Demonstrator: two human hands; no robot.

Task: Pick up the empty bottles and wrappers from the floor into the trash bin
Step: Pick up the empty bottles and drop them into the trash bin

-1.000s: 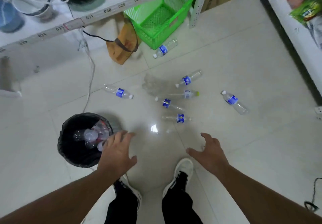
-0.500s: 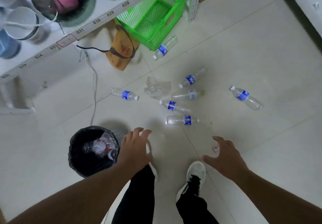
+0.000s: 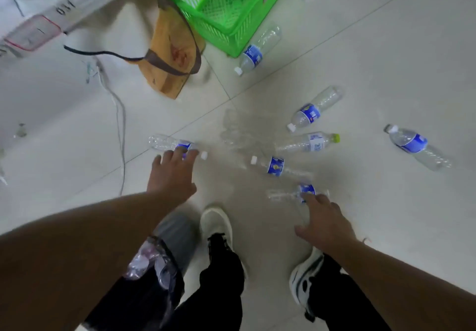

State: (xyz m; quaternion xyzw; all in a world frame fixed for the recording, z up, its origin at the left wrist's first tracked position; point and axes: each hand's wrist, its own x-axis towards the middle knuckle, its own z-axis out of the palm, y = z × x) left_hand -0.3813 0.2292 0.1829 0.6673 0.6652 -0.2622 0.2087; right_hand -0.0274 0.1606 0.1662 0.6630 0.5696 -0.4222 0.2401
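Several empty clear bottles with blue labels lie on the pale tiled floor. My left hand (image 3: 172, 173) reaches over the leftmost bottle (image 3: 164, 143), fingertips touching its label, fingers spread. My right hand (image 3: 323, 221) stretches to the nearest bottle (image 3: 283, 193), fingertips at its blue label. Between them lies another bottle (image 3: 277, 167). Further off lie a green-capped bottle (image 3: 306, 143), a bottle (image 3: 315, 110) behind it and one at the far right (image 3: 416, 146). A crumpled clear wrapper (image 3: 233, 131) lies mid-floor. The black-lined trash bin (image 3: 159, 266) sits under my left forearm, partly hidden.
A green plastic basket (image 3: 224, 3) stands at the back with one more bottle (image 3: 257, 51) against it. A tan bag (image 3: 172, 54) leans beside it. A white shelf edge (image 3: 64, 11) and a hanging cable (image 3: 119, 124) are at the left. My two shoes stand below.
I have stepped forward and bent lower, so the bottles look closer. Both hands moved out from near the bin and shoes to touch a bottle each. The bin now lies under my left arm.
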